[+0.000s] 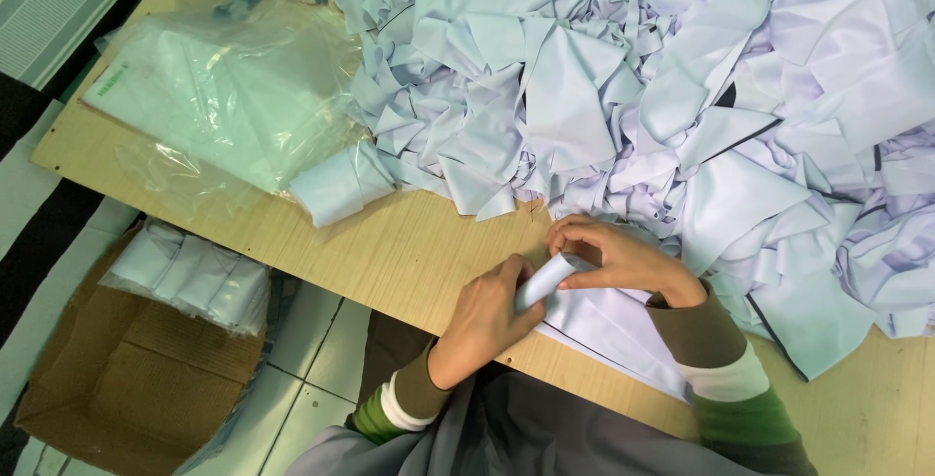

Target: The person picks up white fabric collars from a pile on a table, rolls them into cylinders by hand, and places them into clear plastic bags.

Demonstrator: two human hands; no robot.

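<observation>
My left hand (pixel 487 315) and my right hand (pixel 618 257) both grip a small white fabric piece rolled into a tube (pixel 547 279) at the near edge of the wooden table (pixel 409 247). The left hand wraps the roll from below, and the right-hand fingers pinch its upper end. Under my hands lies a flat white fabric piece with a dark trim line (pixel 623 335). A finished rolled bundle of white fabric (pixel 341 184) sits to the left on the table.
A big heap of white fabric pieces (pixel 662 86) covers the far and right table. A clear plastic bag holding white cloth (pixel 214 96) lies far left. On the floor at left, a cardboard box (pixel 127 379) holds bagged white rolls (pixel 195 276).
</observation>
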